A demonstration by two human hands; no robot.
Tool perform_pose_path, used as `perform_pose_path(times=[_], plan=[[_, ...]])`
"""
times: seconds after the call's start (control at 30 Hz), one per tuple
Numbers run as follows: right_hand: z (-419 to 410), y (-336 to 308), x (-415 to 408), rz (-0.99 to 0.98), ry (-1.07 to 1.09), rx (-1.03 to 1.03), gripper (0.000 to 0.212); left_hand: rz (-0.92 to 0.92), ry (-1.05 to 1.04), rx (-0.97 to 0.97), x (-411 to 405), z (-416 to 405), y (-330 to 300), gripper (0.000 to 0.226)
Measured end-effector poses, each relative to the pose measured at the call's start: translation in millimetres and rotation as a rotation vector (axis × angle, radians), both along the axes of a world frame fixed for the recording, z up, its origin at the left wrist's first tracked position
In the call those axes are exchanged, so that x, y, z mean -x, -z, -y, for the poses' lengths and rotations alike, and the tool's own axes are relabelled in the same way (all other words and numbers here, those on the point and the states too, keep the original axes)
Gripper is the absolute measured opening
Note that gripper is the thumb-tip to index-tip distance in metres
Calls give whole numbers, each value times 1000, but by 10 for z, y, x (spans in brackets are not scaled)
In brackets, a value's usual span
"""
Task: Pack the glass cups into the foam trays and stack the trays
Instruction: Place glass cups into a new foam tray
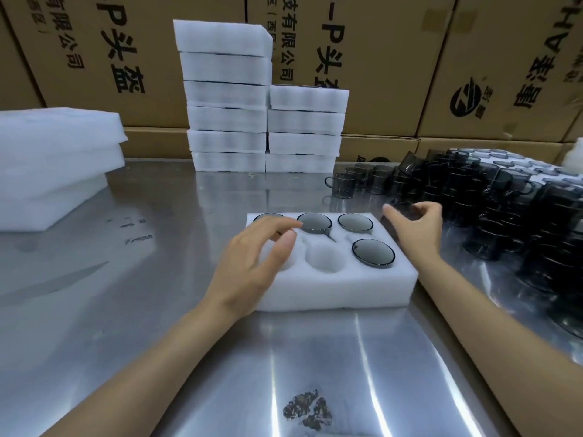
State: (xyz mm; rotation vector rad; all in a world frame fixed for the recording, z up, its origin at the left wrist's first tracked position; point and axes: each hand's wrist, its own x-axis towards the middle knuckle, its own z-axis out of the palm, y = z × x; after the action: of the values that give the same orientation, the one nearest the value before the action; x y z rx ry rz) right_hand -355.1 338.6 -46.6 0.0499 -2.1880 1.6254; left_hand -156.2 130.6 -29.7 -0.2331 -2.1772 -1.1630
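Head view, step: filling the foam tray on the counter; not ready to stack yet.
Cups in tray: four glass cups, mouths down. Three in the back row, one at front right.
Empty holes: two, front left and front middle.
Left hand: over the tray, fingers loose, holding nothing.
Right hand: beside the tray, fingers curled round a dark cup, a bit blurry.
Next move: turn that cup into an empty hole, gently.
Loose cups: a big pile at right, too many to count.
Packed tray stacks: two; six trays and four trays.
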Motion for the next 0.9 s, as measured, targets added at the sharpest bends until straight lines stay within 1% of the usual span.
perform_pose_path(times=[0.07,0.13,0.2,0.3,0.4,0.5,0.6,0.8,0.83,0.9], plan=[[5,-157,-184,-109,-53,135,46,-6,22,-83,-6,-6,7,38],[44,-351,-402,-232,-137,196,42,-16,27,-119,-7,-14,11,37],[133,-496,-663,-341,-224,133,37,-9,31,-139,-6,-23,18,38],[314,-541,-1018,-436,-339,-78,29,-6,42,-171,-7,-41,24,40],[476,-498,-1215,-426,-386,-334,28,-23,40,-171,-4,-38,34,42],[538,-437,-1286,-350,-457,-487,32,-21,30,-194,18,-42,53,46],[541,-379,-1309,-308,-498,-625,35,-16,5,-211,46,-45,69,44],[541,-364,-1300,-330,-500,-696,34,-20,-1,-196,50,-43,76,39],[534,-366,-1302,-330,-510,-706,36,-22,-1,-190,44,-46,71,38],[506,-380,-1303,-333,-531,-706,49,-21,-5,-162,21,-51,53,37]])
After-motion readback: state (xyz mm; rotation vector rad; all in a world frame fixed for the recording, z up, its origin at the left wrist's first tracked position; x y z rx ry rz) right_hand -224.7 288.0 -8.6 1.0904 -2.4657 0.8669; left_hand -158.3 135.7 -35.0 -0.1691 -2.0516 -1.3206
